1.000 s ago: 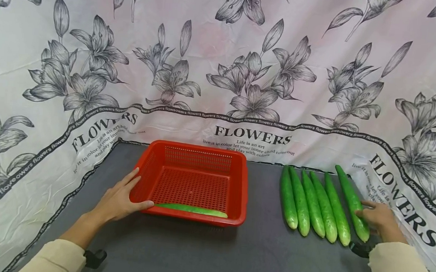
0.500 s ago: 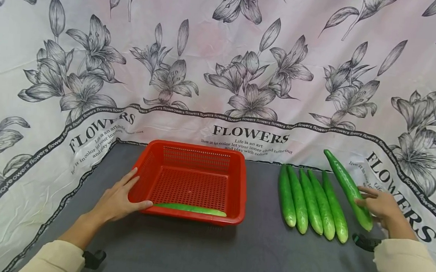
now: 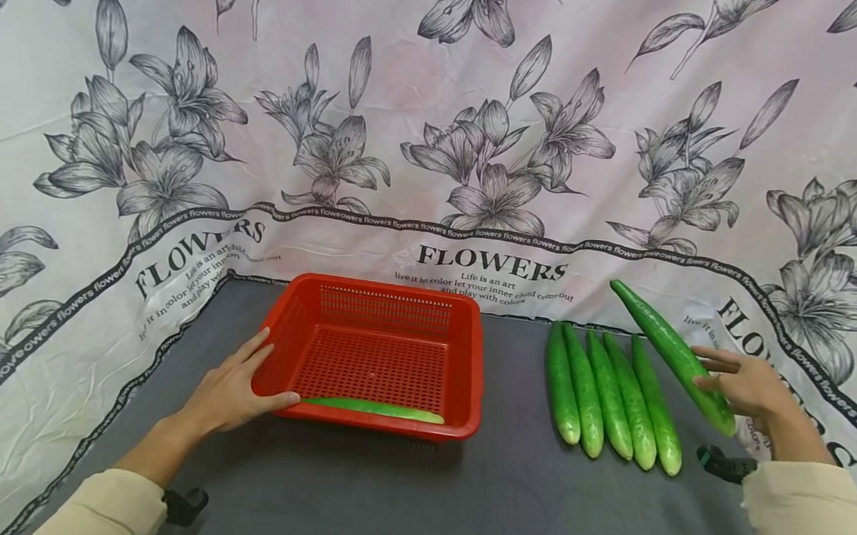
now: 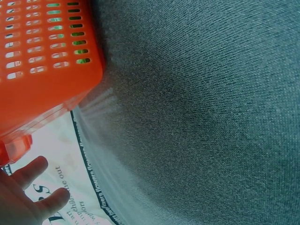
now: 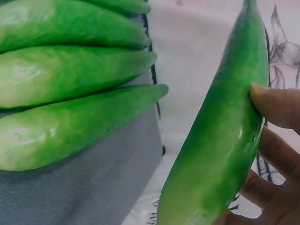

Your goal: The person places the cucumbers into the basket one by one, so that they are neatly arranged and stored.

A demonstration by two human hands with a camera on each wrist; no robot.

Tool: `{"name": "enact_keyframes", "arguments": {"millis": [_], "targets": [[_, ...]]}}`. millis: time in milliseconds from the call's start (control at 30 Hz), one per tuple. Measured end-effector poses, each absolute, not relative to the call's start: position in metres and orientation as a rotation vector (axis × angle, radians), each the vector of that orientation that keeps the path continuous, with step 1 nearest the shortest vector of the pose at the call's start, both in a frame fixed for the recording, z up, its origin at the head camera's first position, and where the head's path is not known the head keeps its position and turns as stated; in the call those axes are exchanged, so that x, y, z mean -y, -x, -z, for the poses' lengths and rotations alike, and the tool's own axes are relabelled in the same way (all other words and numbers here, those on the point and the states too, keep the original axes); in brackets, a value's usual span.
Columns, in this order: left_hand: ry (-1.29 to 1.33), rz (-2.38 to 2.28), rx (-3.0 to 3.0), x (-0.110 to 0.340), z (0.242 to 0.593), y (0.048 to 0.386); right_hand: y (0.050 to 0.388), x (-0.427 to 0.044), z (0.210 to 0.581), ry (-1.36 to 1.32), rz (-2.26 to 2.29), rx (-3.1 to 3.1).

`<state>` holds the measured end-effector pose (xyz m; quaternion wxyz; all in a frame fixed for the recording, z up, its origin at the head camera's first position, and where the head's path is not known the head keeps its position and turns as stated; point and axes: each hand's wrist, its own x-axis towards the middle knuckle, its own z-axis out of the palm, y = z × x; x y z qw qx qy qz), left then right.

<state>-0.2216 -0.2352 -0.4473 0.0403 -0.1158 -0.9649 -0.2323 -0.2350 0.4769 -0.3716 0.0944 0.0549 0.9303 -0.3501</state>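
Observation:
My right hand (image 3: 748, 389) holds a long green cucumber (image 3: 663, 343) above the table at the right. Its dark end tilts up and to the left. The right wrist view shows the thumb on one side of this cucumber (image 5: 220, 126) and the fingers behind it. At the left, my left hand (image 3: 229, 390) rests against the red plastic basket (image 3: 398, 288), its fingers stretched along the left rim and the thumb at the front corner. One cucumber (image 3: 371, 409) lies along the front wall inside the basket, partly hidden by the rim.
Several cucumbers (image 3: 615, 398) lie side by side on the grey tabletop (image 3: 502, 501), to the left of my right hand. A white flower-printed cloth (image 3: 371, 248) hangs behind the table and along its sides.
My right hand has lifted its cucumber off the table beside the row, and the cucumber's far end has swung up and to the left. The left hand stays at the basket.

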Motion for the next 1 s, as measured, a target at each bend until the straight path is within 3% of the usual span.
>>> {"name": "enact_keyframes", "arguments": {"millis": [1000], "targets": [[0.359,0.728,2.958,0.235,0.446,0.221,0.246,-0.398,0.308,0.202,0.993,-2.831]]}}
